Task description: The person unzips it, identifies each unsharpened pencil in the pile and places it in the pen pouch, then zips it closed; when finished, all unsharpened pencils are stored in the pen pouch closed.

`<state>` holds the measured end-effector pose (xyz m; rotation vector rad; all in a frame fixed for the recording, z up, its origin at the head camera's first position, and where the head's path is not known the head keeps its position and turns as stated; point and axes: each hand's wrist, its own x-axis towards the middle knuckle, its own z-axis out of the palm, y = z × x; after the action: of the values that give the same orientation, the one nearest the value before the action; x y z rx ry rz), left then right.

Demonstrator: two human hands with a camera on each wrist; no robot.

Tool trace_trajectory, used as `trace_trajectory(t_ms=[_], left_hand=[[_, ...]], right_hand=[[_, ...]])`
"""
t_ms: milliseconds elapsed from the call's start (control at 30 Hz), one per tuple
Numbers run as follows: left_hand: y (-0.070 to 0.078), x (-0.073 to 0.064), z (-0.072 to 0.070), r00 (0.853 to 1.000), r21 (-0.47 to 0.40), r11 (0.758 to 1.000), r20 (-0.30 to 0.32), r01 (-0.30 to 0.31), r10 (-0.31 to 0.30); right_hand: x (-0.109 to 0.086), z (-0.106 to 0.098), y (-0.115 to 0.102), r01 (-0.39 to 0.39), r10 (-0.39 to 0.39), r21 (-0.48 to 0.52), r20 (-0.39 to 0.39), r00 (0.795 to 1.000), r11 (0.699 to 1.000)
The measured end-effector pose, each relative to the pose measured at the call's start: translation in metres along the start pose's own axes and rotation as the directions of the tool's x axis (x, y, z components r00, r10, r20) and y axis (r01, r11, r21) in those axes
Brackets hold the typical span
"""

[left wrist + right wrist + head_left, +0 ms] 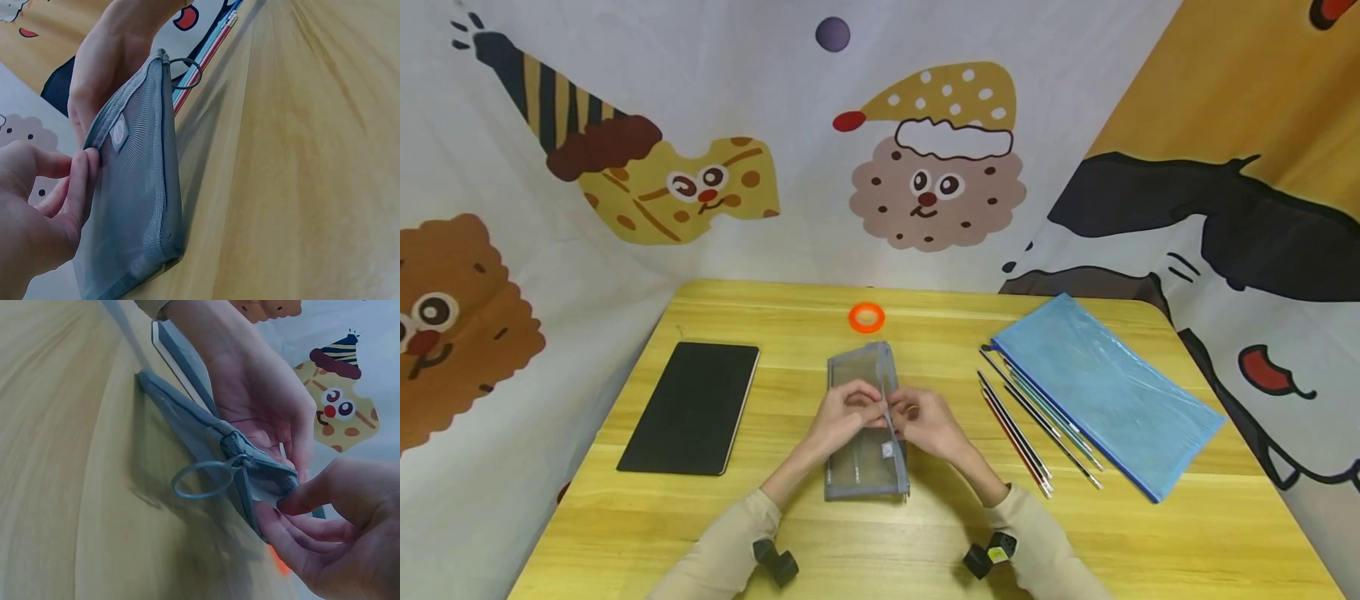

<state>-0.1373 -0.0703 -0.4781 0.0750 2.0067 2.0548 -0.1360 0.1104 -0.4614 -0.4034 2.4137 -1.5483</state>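
Note:
A grey mesh zip pouch [857, 467] lies upright along the middle of the table. My left hand [847, 412] pinches the zip edge between thumb and fingers, seen closely in the left wrist view, where the pouch [134, 194] has a small pale label. Opposite it, my right hand [931, 427] pinches the same edge. In the right wrist view the pouch's edges stand apart at the right hand's fingertips [290, 501], and a grey loop [203, 479] hangs at the zip end. Through the mesh a thin pale line shows; what it is cannot be told.
To the left lies a black notebook [692, 408]. An orange tape roll [867, 317] sits behind the pouch. On the right are several pencils [1015, 433] and a blue zip folder [1097, 392]. A printed cloth [805, 267] hangs behind the table [775, 317].

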Motion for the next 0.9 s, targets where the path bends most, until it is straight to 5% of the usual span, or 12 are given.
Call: trace_trajectory(t_ms=[300,667,900], left_hand=[[0.0,0.001,0.0,1.0,-0.021,1.0,0.0,-0.005,0.005],[0.001,0.0,0.0,1.0,-0.01,1.0,0.0,-0.005,0.005],[0.0,0.0,0.0,1.0,-0.004,1.0,0.005,0.001,-0.001]], right_hand=[[-0.012,-0.023,0.001,-0.038,0.032,-0.043,-0.121,0.992,0.998],[-0.029,-0.076,0.021,-0.032,-0.017,-0.158,-0.297,0.955,0.987],[-0.039,-0.103,0.032,-0.112,0.033,-0.213,-0.345,0.938,0.97]])
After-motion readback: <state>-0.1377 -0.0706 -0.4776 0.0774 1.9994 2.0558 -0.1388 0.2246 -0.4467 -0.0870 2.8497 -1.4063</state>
